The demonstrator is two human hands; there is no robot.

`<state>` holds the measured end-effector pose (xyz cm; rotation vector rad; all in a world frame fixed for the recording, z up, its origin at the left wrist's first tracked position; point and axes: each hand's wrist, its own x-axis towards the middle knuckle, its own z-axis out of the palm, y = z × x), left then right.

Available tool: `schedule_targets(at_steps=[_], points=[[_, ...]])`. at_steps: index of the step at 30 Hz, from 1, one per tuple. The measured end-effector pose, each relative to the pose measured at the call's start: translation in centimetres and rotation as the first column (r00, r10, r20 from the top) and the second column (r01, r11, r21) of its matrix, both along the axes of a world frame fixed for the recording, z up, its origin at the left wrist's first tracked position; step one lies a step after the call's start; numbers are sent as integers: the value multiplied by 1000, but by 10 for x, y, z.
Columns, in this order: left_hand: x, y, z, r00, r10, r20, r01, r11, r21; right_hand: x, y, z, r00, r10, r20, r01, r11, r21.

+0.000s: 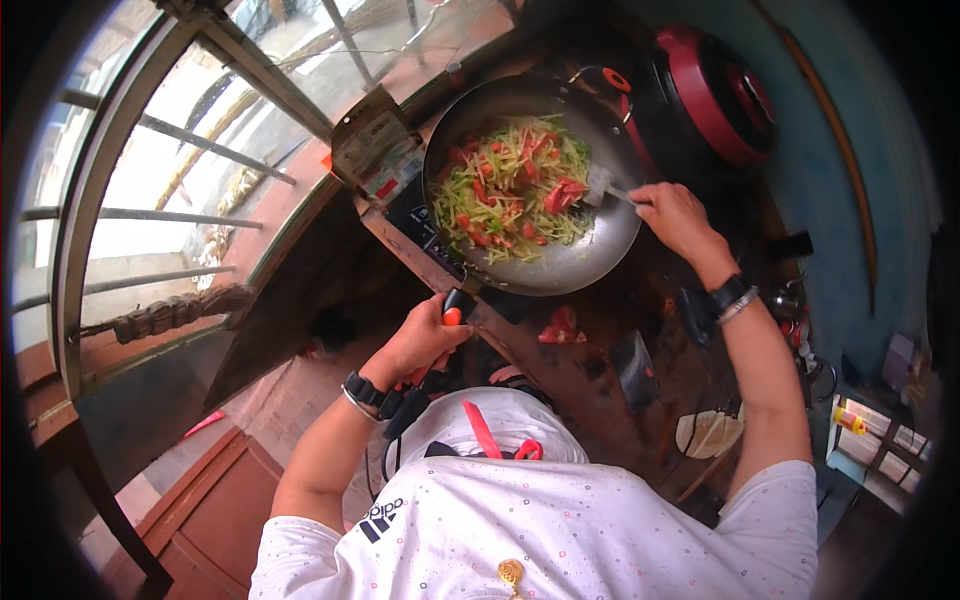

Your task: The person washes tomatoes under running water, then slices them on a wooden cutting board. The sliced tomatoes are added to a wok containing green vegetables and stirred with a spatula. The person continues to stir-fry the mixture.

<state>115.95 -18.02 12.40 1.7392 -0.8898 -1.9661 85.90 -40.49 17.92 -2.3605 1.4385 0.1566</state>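
A large metal wok [592, 259] holds shredded green vegetable [495, 172] mixed with red tomato pieces [562, 196]. My left hand [426, 337] grips the wok's black and orange handle [454, 306], near the wok's lower left. On the right, my right hand [679, 221] is closed on the thin handle of a metal spatula [600, 186], whose blade rests in the wok against the food's right edge. Part of the spatula blade is hidden by the food. Both wrists wear a black strap and a metal bangle.
A red and black electric cooker [697, 97] stands beyond the wok. A packet [377, 142] stands by the barred window [180, 210]. On the brown table [517, 337] are red pieces [562, 325], a knife blade [636, 367] and a pale round object [709, 435].
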Motion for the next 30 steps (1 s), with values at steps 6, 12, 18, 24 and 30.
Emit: schedule_targets(at_steps=[6, 12, 18, 24, 30], points=[[-2, 2, -2, 1000, 5, 10, -5, 1000, -7, 68, 6, -25, 946, 324, 22, -313, 927, -206], [-3, 4, -3, 1000, 18, -25, -18, 1000, -10, 17, 24, 22, 960, 270, 79, -267, 962, -52], [-4, 5, -6, 999, 31, -37, -31, 1000, -1, 19, 76, -20, 883, -443, 154, 100, 498, 861], [-6, 4, -6, 998, 53, -38, -52, 999, 8, 102, 93, -70, 467, -794, 389, -40, 421, 906], [-6, 2, 1, 999, 47, -28, -46, 999, 16, 65, 56, -45, 270, -852, 449, 99, 489, 867]])
